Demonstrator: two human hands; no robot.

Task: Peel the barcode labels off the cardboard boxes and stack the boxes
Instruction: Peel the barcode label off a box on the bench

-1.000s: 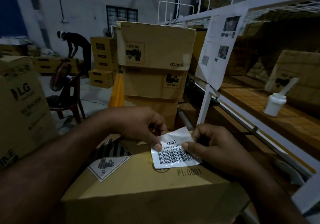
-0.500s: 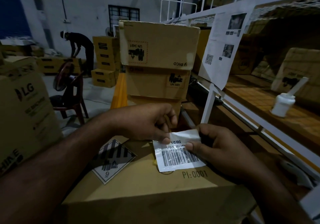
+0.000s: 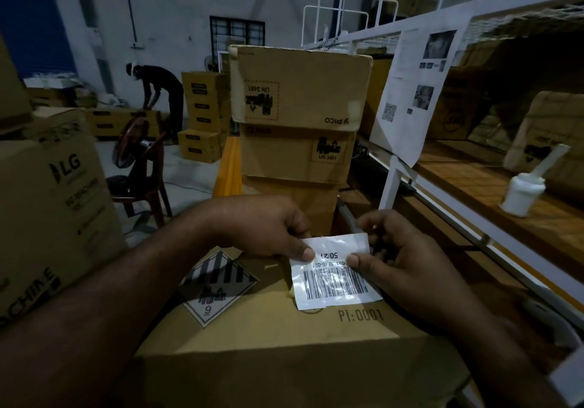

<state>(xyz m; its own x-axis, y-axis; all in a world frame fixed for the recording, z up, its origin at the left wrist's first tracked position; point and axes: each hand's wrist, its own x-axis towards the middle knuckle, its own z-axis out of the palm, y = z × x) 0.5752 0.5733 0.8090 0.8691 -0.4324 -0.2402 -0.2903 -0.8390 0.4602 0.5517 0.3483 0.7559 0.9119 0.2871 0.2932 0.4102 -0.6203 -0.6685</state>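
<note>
Head view: peel step is running. My read is that the left hand [image 3: 268,230] and right hand [image 3: 401,262] are both pinching the top edge of the barcode label [image 3: 335,278], thumbs pressing its face. The label is lying on the cardboard box [image 3: 284,338], beside the hazard diamond [image 3: 218,284]; I can't tell if the lower edge is stuck. I'm expecting the next move to need a slow, flat pull, then stacking on the pile [image 3: 300,91] ahead. A dim warehouse is showing: the rack shelf [image 3: 474,186] on the right is carrying a white bottle [image 3: 521,192].
</note>
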